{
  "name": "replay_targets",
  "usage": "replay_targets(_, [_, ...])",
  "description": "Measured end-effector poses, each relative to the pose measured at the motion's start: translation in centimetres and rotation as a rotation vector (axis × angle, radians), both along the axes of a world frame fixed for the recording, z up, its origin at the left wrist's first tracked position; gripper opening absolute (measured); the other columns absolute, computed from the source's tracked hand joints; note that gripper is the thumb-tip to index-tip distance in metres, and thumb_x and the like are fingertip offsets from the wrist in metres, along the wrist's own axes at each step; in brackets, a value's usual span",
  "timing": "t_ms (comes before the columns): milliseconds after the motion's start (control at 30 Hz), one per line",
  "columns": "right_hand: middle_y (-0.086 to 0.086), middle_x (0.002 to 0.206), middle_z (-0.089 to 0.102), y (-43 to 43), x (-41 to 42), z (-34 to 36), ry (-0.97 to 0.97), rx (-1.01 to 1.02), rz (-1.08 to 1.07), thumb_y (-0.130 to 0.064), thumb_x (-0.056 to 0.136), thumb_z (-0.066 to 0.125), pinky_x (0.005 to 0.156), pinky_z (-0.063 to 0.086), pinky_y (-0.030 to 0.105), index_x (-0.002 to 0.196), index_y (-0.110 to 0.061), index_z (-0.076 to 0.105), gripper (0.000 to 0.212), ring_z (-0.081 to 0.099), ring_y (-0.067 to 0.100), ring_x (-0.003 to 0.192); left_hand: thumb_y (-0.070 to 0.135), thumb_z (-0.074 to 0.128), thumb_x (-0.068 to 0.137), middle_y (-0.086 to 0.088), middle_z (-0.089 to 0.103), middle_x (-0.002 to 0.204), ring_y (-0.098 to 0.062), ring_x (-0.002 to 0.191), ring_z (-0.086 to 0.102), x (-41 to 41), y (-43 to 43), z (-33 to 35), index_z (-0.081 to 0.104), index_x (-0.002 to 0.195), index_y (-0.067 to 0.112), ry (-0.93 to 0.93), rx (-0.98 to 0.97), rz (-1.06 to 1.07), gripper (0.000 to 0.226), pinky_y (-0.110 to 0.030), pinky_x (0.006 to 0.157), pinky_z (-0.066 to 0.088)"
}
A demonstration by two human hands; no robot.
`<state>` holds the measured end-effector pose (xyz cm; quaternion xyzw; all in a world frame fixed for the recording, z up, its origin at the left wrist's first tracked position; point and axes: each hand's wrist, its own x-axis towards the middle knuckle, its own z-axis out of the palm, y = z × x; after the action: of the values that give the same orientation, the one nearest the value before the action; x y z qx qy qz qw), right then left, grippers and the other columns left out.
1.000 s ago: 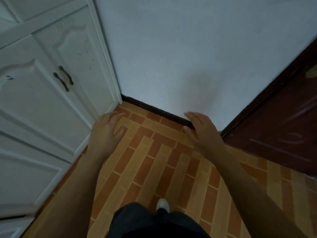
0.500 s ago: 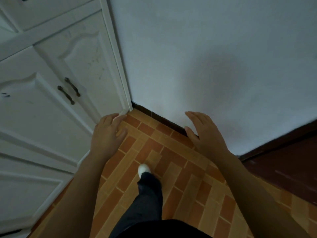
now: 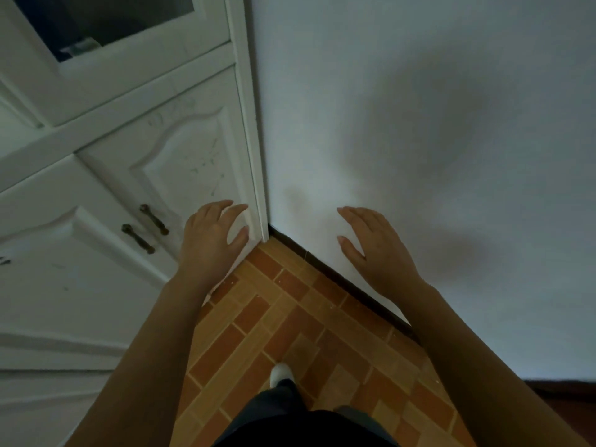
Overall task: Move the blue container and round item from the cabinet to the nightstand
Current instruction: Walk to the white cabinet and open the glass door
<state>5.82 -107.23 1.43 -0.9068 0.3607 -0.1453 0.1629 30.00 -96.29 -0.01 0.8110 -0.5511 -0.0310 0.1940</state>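
Both hands are empty. The left hand [image 3: 213, 240] hovers before the cabinet's [image 3: 180, 156] lower door, fingers loosely spread. The right hand [image 3: 374, 250] is the same, just right of the cabinet, before the wall. I cannot make out the blue container or round item. Only dim shapes show behind the cabinet's upper glass pane [image 3: 96, 21], dark and cropped. I judge both light and rigid: grip the container's sides and cup the round item, which may roll.
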Motion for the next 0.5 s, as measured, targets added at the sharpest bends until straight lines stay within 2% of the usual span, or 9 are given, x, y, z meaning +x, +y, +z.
replay_targets(133, [0.012, 0.133, 0.051, -2.4, 3.6, 0.1, -0.015, 0.011, 0.077, -0.041, 0.090, 0.027, 0.104, 0.032, 0.039, 0.133, -0.009, 0.042, 0.055, 0.042, 0.027, 0.126, 0.044, 0.035, 0.084, -0.016, 0.055, 0.127, -0.034, 0.119, 0.047, 2.7, -0.5, 0.1, 0.053, 0.124, 0.016, -0.004, 0.009, 0.068, 0.052, -0.050, 0.100, 0.035])
replay_targets(233, [0.011, 0.136, 0.049, -3.5, 6.2, 0.2, -0.024, 0.029, 0.144, -0.044, 0.089, 0.024, 0.106, 0.030, 0.041, 0.134, -0.010, 0.041, 0.059, 0.039, 0.026, 0.128, 0.040, 0.040, 0.085, -0.015, 0.053, 0.130, -0.034, 0.120, 0.046, 3.9, 0.0, 0.5, 0.052, 0.125, 0.016, 0.000, 0.009, 0.150, 0.047, -0.050, 0.100, 0.034])
replay_targets(367, [0.011, 0.137, 0.047, -4.2, 9.8, 0.7, -0.038, 0.029, 0.262, -0.036, 0.091, 0.034, 0.105, 0.028, 0.037, 0.134, -0.010, 0.041, 0.051, 0.038, 0.026, 0.128, 0.036, 0.042, 0.085, -0.015, 0.053, 0.129, -0.035, 0.119, 0.046, 4.8, 1.8, 1.6, 0.053, 0.124, 0.016, 0.005, 0.000, 0.265, 0.045, -0.052, 0.101, 0.034])
replay_targets(500, [0.012, 0.134, 0.050, -3.9, 12.9, 1.2, -0.065, -0.007, 0.456, -0.039, 0.091, 0.030, 0.102, 0.031, 0.037, 0.133, -0.009, 0.042, 0.053, 0.041, 0.027, 0.125, 0.024, 0.057, 0.086, -0.016, 0.057, 0.124, -0.036, 0.117, 0.048, 4.3, 4.7, 2.4, 0.054, 0.122, 0.013, -0.040, -0.032, 0.398, 0.038, -0.050, 0.097, 0.036])
